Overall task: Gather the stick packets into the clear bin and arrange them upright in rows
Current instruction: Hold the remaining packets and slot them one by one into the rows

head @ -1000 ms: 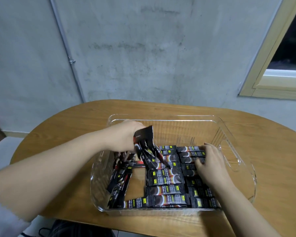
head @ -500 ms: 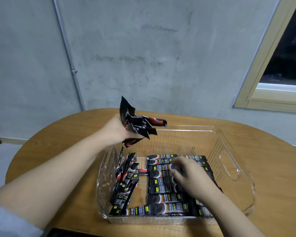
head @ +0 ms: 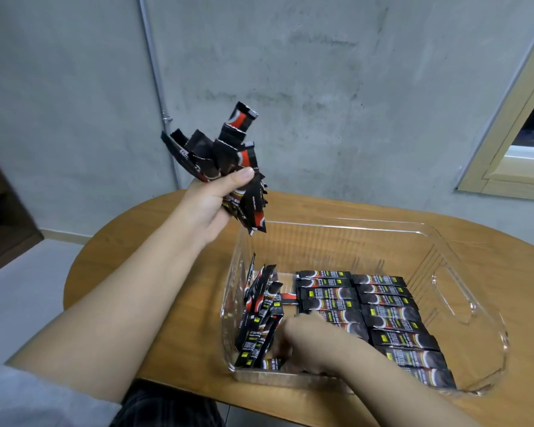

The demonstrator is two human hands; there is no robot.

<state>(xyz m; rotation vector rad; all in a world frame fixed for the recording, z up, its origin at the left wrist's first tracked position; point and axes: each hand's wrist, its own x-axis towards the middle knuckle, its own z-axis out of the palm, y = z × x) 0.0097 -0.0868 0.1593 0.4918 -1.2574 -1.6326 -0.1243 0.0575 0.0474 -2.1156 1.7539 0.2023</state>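
Several stick packets (head: 219, 161) fan from the gripping left hand (head: 211, 201) above the clear bin (head: 453, 291), the right hand (head: 302, 340) (grip unclear) among leaning ones; standing them upright seems next.

Clear bin (head: 450, 272) with ribbed walls and a cut-out handle, resting on the tabletop. Black stick packets with red and yellow marks: two neat rows (head: 379, 315) lying flat across the floor of the bin, a loose cluster (head: 259, 315) leaning tilted against its left wall, and a fanned bunch (head: 216, 152) raised above its left far corner
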